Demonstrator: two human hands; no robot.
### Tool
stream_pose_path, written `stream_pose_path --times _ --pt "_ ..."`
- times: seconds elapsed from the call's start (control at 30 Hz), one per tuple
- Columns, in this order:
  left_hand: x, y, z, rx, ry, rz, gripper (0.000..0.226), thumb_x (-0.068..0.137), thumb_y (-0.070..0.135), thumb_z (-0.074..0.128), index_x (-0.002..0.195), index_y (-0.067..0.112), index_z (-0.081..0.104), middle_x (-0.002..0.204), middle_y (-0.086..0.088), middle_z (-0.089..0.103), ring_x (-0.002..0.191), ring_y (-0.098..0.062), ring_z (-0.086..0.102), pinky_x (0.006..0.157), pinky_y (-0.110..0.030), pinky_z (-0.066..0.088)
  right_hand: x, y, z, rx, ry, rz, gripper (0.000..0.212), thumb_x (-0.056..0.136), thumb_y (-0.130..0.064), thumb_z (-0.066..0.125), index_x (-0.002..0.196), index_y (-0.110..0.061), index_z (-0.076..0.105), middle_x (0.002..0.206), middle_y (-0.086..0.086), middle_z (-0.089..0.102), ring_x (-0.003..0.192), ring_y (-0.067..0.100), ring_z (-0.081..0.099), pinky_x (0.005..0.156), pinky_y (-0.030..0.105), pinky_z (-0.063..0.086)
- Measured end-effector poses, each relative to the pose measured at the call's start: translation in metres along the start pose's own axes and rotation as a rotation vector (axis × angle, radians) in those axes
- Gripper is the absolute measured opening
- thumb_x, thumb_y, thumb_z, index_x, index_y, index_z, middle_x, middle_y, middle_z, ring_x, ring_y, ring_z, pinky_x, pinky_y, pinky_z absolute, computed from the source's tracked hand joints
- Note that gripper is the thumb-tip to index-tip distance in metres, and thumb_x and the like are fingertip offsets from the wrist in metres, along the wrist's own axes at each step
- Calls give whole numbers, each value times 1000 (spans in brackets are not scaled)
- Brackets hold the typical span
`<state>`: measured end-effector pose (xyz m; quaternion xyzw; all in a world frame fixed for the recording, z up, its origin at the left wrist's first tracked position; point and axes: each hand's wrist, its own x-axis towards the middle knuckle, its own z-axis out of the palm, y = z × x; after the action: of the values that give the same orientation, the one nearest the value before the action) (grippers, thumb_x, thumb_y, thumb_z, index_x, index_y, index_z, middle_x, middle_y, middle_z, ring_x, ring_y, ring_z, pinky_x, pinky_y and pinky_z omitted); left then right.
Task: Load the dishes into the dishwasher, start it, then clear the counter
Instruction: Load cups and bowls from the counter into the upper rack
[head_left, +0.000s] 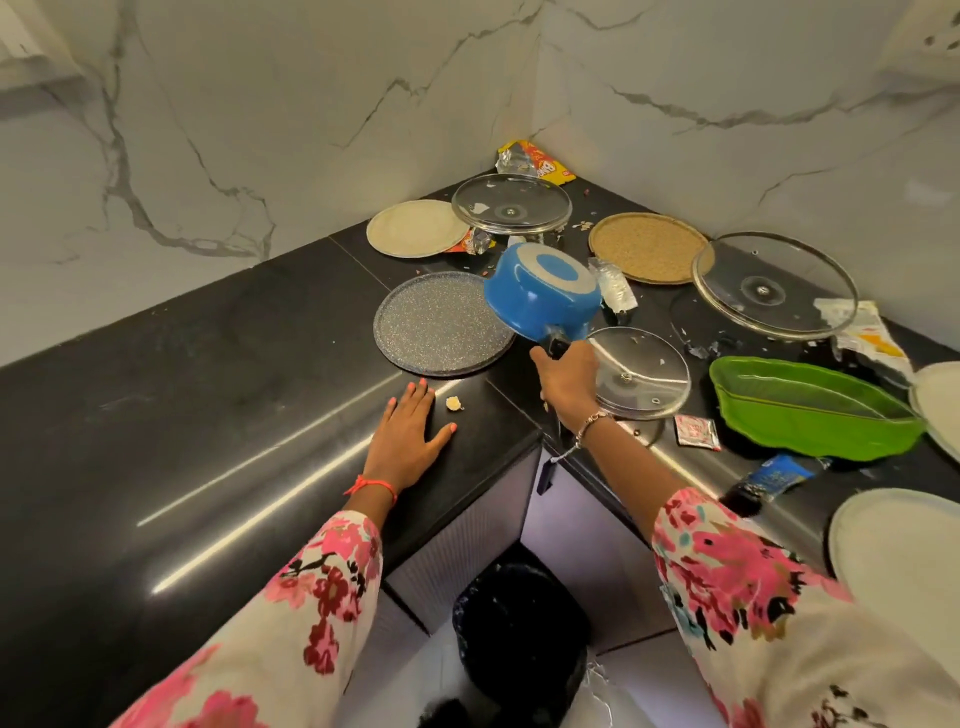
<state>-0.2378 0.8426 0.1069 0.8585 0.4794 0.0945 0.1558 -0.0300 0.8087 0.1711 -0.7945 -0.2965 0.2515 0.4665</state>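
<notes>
The black counter bends round a corner. A grey speckled plate lies near the bend, with a small crumb just in front. Further back lie a cream plate and a cork mat. On the right lie a big glass lid, a green leaf dish and torn wrappers.

I can read only "Bing", upside down, on the yellow snack wrapper in the tabletop corner.
</notes>
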Motion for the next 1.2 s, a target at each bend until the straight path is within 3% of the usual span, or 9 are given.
stream_pose_path --times 0.1,0.17,0.27,0.37,0.57,0.73,0.83,0.97,1.2 --pt "-26 11 -1 -1 -34 -1 69 95 47 41 147 9 18 157 -5 9 145 -16 4 117 -33 0 -38 8 -16 -22 -43 -73 23 85 -25 64 92 -8 49 91 17 61 67 27 64 53 29 55" --pt "-55 17 2 14 -19 31 68 94 47 41 147 9 21 156 -5 12 145 -15 5 116 -33 1 -73 13 -26 5 -64 -115 22 86 -20 63 95 -3 53 81 13 60 50 15 59 38 15 43" --pt "-109 20 8 31 -7 64 77 90 60 30 146 8 22 156 -5 12 145 -16 6 117 -34 3 -129 26 -38 -1 -39 -201 15 83 -16 64 76 -11 52 68 7 57 53 15 60 45 25 49" --pt "-169 19 15 68 -30 116 94 74 68 6 148 10 17 157 -3 6 145 -15 1 116 -33 -3 -192 53 -46 -53 -29 -169 16 81 -19 63 76 -11 51 71 10 60 59 25 60 53 40 51" --pt "-321 15 40 56 -121 248 95 73 70 4 148 12 13 157 -3 5 145 -15 -2 115 -31 -9 -365 133 -65 -81 75 -139 15 81 -13 64 85 -5 52 75 6 54 62 18 50 53 23 38" --pt "-456 26 61 -9 -219 357 90 78 70 11 148 13 13 156 -1 6 142 -10 -4 113 -27 -12 -505 197 -94 -109 96 8 23 84 -19 63 95 -1 55 86 13 61 77 25 57 61 28 43" --pt "-510 37 74 -28 -252 381 89 79 70 14 148 14 13 155 2 5 144 -13 1 112 -25 -13 -573 224 -115 -113 110 89 17 85 -19 62 91 -6 52 82 6 58 73 20 53 55 20 35" --pt "-591 74 98 -22 -334 489 92 78 70 10 149 12 13 156 -1 8 145 -15 3 112 -24 -12 -663 281 -155 -91 175 205 18 83 -14 63 93 -2 54 82 8 59 74 22 55 64 30 40" --pt "-684 163 155 -10 -464 737 85 81 66 14 148 13 17 156 -2 13 144 -14 6 114 -26 -8 -768 370 -243 -4 330 340 13 84 -8 60 93 -2 53 77 6 58 66 17 52 62 27 37"
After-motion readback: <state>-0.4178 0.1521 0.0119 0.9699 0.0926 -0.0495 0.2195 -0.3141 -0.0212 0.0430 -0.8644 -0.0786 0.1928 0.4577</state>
